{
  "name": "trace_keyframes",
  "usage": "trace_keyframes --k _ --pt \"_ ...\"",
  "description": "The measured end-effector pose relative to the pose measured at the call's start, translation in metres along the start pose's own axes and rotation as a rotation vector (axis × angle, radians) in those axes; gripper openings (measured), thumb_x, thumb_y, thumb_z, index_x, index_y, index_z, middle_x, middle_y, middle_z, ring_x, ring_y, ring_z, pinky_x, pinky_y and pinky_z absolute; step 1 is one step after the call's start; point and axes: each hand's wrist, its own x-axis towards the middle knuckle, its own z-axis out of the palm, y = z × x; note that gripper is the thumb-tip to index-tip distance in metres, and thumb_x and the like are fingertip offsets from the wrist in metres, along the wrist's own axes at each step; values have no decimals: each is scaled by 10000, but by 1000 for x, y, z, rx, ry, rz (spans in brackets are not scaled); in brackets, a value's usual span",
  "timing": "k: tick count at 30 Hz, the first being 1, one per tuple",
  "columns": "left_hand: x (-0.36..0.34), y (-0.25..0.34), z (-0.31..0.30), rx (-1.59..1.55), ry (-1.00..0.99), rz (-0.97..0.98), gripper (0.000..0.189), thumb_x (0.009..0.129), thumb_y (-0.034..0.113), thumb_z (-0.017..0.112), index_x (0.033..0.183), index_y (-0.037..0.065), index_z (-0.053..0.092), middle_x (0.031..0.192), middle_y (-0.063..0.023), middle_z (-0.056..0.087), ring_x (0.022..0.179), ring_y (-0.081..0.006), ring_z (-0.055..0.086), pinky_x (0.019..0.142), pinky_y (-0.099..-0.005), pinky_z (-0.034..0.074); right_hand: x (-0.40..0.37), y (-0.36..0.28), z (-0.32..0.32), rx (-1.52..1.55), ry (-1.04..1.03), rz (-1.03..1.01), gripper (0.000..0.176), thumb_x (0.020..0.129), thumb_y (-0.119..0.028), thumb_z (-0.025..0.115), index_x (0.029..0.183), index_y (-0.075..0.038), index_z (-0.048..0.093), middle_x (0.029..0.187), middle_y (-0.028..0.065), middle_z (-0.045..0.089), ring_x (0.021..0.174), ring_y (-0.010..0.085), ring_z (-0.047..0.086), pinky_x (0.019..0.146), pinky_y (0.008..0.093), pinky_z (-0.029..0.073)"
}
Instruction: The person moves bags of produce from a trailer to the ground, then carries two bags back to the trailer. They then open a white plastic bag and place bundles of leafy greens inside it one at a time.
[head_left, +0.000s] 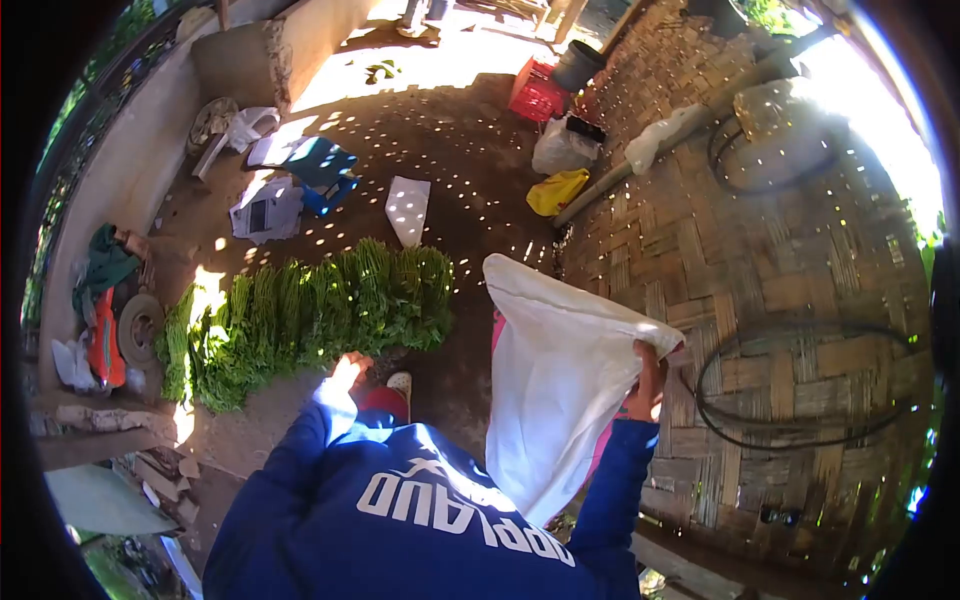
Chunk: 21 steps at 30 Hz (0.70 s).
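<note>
My right hand point(648, 380) is closed on the rim of a large white sack point(555, 370), which hangs beside my right leg. Pink shows along the sack's side, and its top edge stretches away to the left of my grip. My left hand point(350, 371) is by the near edge of a row of leafy green bundles point(320, 305), with its fingers loosely apart and nothing visible in them. The bundles lie side by side across the floor, stems and leaves packed close. Whether my fingertips touch the leaves is hard to see.
A woven bamboo wall point(760, 390) with coiled black cables stands on the right. Farther off are a red crate point(537, 90), a dark bucket point(577, 66) and a yellow bag point(557, 192). A blue plastic item point(320, 165) and an orange tool point(106, 340) lie left.
</note>
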Motion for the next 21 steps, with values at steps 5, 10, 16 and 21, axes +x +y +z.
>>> trace_keyframes --k 5,10,16,21 --pt "43 -78 -36 -18 253 -111 259 754 347 571 820 96 575 520 -50 472 391 -137 419 350 -278 303 142 5 24 -106 113 -248 364 789 -177 554 1107 -18 476 992 111 561 899 206 544 750 305 456" --pt "48 -158 -75 -338 553 -306 217 741 274 535 691 68 484 459 -40 391 338 -156 345 330 -330 247 323 9 -2 1069 -117 475 249 858 -293 474 943 -61 511 837 32 542 727 114 539 631 279 473" --pt "-30 -132 -50 -594 772 -315 216 741 299 525 737 93 461 486 -35 412 337 -126 331 327 -301 232 472 6 -79 -294 539 -620 370 804 -27 545 1168 -28 479 1075 151 561 967 245 555 829 318 459" --pt "-62 -133 2 -738 1021 -260 231 725 332 545 761 120 461 479 -13 392 338 -105 328 321 -283 220 480 -14 -31 100 634 -722 356 785 -44 593 1133 -43 521 1076 170 562 964 237 563 819 311 473"
